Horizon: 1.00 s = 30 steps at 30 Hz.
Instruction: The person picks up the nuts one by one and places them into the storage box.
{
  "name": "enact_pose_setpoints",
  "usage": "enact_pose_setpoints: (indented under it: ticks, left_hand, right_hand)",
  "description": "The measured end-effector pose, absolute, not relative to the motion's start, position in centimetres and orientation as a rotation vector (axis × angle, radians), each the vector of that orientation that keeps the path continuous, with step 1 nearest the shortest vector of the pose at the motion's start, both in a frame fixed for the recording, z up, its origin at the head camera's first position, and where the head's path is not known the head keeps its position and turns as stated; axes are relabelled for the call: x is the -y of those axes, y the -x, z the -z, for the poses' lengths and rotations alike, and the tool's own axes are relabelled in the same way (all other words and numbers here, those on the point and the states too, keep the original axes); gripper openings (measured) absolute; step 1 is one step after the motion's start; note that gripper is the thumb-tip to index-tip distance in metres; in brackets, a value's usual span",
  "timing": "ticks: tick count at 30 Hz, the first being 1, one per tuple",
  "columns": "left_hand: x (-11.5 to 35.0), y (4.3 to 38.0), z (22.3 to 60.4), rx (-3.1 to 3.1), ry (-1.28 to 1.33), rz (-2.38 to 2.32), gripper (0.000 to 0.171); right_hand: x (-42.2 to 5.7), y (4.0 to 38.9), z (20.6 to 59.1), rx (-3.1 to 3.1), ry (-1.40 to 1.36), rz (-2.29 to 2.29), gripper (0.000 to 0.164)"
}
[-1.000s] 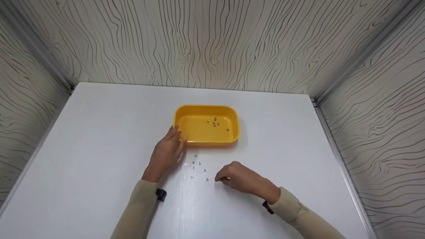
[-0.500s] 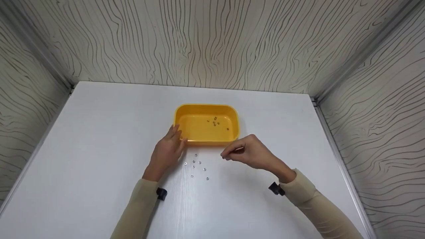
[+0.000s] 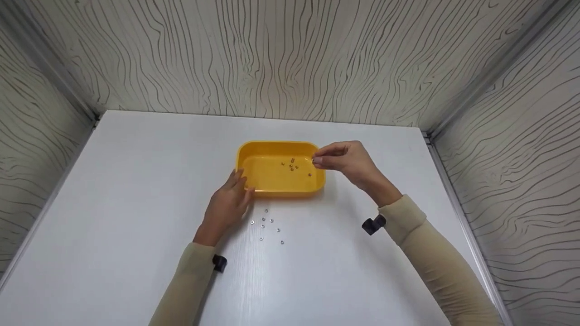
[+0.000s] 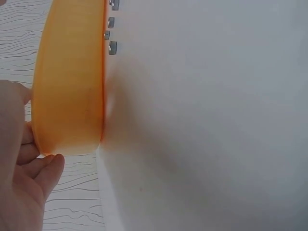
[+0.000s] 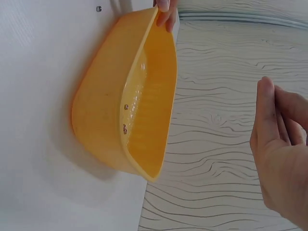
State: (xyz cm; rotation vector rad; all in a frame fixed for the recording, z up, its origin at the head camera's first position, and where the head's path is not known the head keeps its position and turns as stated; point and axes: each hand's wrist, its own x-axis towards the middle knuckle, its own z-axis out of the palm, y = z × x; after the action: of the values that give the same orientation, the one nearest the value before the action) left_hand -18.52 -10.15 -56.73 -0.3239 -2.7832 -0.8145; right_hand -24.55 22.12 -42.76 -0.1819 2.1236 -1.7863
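A yellow plastic bin (image 3: 286, 194) stands on the white table, with several small metal nuts (image 3: 291, 166) on its floor. My left hand (image 3: 224, 206) grips its near left corner, fingers at the rim and thumb on the front wall. In the left wrist view, the fingers (image 4: 49, 174) curl round the bin's end. Over the bin's right rim, my right hand (image 3: 351, 164) pinches a small nut (image 3: 313, 160) between thumb and fingertips. The right wrist view shows this hand raised above the bin, its held nut hidden there.
Several loose nuts (image 3: 263, 226) lie scattered on the white table (image 3: 136, 181) in front of the bin, between the forearms. Panels with a wood-grain pattern (image 3: 281, 59) enclose the table at the back and both sides.
My right hand has risen from the table beside the loose nuts and moved forward to the bin's right rim, carrying a nut. My left hand has stayed at the bin's corner.
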Motion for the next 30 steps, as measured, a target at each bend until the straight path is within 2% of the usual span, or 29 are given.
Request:
enact_pose_setpoints:
  ticks: [5,10,15,19,30]
  left_hand:
    - [10.0,18.6,56.8,2.784,0.316,0.826,0.049]
    - [9.8,18.6,56.7,2.77,0.311,0.811,0.047]
    - [9.7,18.5,56.8,2.792,0.306,0.796,0.047]
    - [9.7,18.5,56.8,2.788,0.292,0.815,0.047]
    - [9.9,18.5,56.9,2.775,0.274,0.844,0.048]
  right_hand:
    - [-22.0,26.6,42.7,-1.992,-0.016,1.93,0.03]
    - [-21.9,28.0,43.3,-2.017,-0.081,1.909,0.029]
    - [-22.0,29.0,44.7,-2.019,-0.173,1.873,0.037]
    - [-21.9,29.6,45.9,-2.043,-0.223,1.835,0.041]
    - [-21.3,29.8,46.9,-2.082,-0.28,1.743,0.039]
